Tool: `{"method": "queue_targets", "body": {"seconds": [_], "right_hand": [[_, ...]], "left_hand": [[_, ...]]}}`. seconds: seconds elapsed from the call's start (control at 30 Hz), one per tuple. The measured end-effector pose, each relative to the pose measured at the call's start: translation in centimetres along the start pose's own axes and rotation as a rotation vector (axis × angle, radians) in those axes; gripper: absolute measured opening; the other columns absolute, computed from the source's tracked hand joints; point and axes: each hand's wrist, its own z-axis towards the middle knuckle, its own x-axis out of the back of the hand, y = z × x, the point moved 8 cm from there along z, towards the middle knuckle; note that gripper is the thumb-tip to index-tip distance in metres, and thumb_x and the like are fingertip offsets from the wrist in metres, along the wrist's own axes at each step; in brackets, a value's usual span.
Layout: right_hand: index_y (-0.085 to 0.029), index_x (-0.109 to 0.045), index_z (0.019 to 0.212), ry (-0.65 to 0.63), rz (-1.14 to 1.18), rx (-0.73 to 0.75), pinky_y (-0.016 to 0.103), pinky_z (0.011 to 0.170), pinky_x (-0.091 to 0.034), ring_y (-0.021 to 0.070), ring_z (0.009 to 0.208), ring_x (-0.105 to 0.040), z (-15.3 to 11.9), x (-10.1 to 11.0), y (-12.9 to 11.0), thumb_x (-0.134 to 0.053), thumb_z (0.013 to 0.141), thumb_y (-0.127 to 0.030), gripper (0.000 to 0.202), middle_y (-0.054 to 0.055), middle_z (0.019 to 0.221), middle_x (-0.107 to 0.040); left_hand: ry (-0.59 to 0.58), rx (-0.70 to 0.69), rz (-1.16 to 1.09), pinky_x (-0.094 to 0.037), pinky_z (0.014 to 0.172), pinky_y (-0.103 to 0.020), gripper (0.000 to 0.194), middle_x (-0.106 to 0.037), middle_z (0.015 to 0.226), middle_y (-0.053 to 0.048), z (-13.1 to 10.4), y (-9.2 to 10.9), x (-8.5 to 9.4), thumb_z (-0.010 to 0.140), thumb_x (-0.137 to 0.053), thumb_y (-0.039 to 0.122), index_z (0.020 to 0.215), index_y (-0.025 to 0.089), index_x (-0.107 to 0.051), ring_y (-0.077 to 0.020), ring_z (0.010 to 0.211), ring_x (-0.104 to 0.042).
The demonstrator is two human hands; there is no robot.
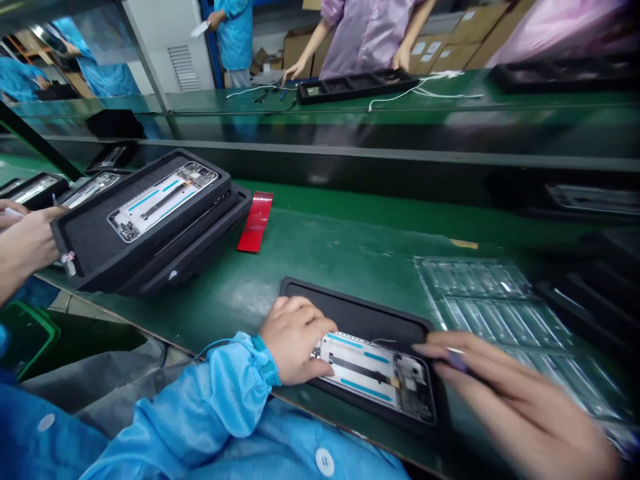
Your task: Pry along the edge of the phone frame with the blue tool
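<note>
A white phone frame [373,373] with blue strips lies in a black foam tray [360,313] at the near edge of the green bench. My left hand [295,340], in a blue sleeve, rests with curled fingers on the frame's left end and holds it down. My right hand [505,393] is blurred at the frame's right end. Its fingers pinch a small thin tool [456,359] just above the tray's right edge.
A stack of black trays [90,240] holding another phone frame [163,200] sits at the left, touched by a co-worker's hand [25,243]. A red strip [256,221] lies beside it. A clear plastic tray [495,300] lies at the right. People stand across the far bench [367,33].
</note>
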Motion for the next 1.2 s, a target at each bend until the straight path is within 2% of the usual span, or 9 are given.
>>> {"method": "queue_targets", "body": {"seconds": [0.03,0.1,0.2,0.33,0.57,0.77,0.97,1.2], "right_hand": [[-0.032,-0.078,0.111,0.062,0.049,-0.073,0.042,0.087,-0.065,0.0329,0.105,-0.076,-0.2,0.7,0.6,-0.055,0.102,-0.024,0.026,0.008,0.116,-0.077],[-0.033,-0.078,0.112,0.113,0.096,-0.143,0.046,0.089,-0.065,0.0349,0.105,-0.076,-0.6,0.7,1.0,-0.055,0.103,-0.024,0.027,0.009,0.114,-0.077],[-0.029,-0.075,0.112,0.103,0.092,-0.081,0.040,0.083,-0.066,0.0277,0.092,-0.079,-1.0,-1.2,0.5,-0.057,0.104,-0.027,0.020,0.006,0.105,-0.080],[-0.026,-0.072,0.111,0.144,0.036,-0.078,0.034,0.083,-0.065,0.0230,0.087,-0.079,-1.4,-2.7,0.4,-0.061,0.104,-0.031,0.014,0.005,0.102,-0.080],[-0.026,-0.071,0.107,0.098,0.044,-0.079,0.031,0.082,-0.064,0.0209,0.085,-0.079,-1.1,-2.6,0.1,-0.058,0.106,-0.029,0.013,0.003,0.100,-0.081],[-0.025,-0.071,0.105,0.126,0.008,-0.057,0.030,0.084,-0.062,0.0197,0.087,-0.079,-1.2,-3.2,0.2,-0.057,0.107,-0.029,0.015,0.003,0.100,-0.081],[-0.025,-0.074,0.100,0.145,-0.003,-0.142,0.030,0.083,-0.063,0.0207,0.084,-0.079,-1.2,-3.1,1.4,-0.059,0.106,-0.038,0.021,0.003,0.100,-0.082],[-0.026,-0.074,0.101,0.139,0.095,-0.157,0.031,0.084,-0.063,0.0212,0.084,-0.079,-1.2,-2.7,0.7,-0.060,0.104,-0.036,0.017,0.004,0.098,-0.081]], "left_hand": [[0.000,0.000,0.000,-0.041,0.109,-0.051,0.063,-0.073,0.129,-0.007,0.0,0.0,0.0,0.079,-0.091,0.051,0.133,0.027,-0.069,-0.0331,0.131,-0.056],[0.003,0.003,0.002,-0.041,0.109,-0.052,0.062,-0.073,0.129,-0.007,0.0,-0.1,0.0,0.079,-0.091,0.050,0.132,0.027,-0.070,-0.0334,0.131,-0.055],[0.000,0.007,0.004,-0.042,0.110,-0.053,0.059,-0.073,0.128,-0.007,0.1,-0.1,-0.1,0.078,-0.092,0.049,0.129,0.027,-0.072,-0.0341,0.131,-0.055],[0.001,-0.001,0.000,-0.042,0.110,-0.053,0.059,-0.074,0.127,-0.006,0.1,0.0,0.1,0.077,-0.092,0.048,0.127,0.026,-0.073,-0.0336,0.131,-0.056],[0.019,0.017,-0.004,-0.042,0.111,-0.052,0.057,-0.075,0.127,-0.006,0.0,0.4,0.7,0.076,-0.094,0.046,0.125,0.026,-0.074,-0.0329,0.131,-0.056],[0.013,0.008,-0.004,-0.041,0.111,-0.052,0.056,-0.075,0.127,-0.005,0.0,0.4,0.6,0.077,-0.093,0.045,0.126,0.025,-0.074,-0.0328,0.131,-0.056],[0.001,0.010,-0.020,-0.040,0.112,-0.054,0.058,-0.074,0.128,-0.006,0.1,0.1,0.2,0.077,-0.093,0.045,0.128,0.026,-0.074,-0.0341,0.132,-0.055],[0.006,0.014,-0.020,-0.040,0.112,-0.053,0.055,-0.075,0.127,-0.006,0.1,0.4,0.5,0.078,-0.092,0.044,0.126,0.026,-0.074,-0.0342,0.132,-0.055]]}}
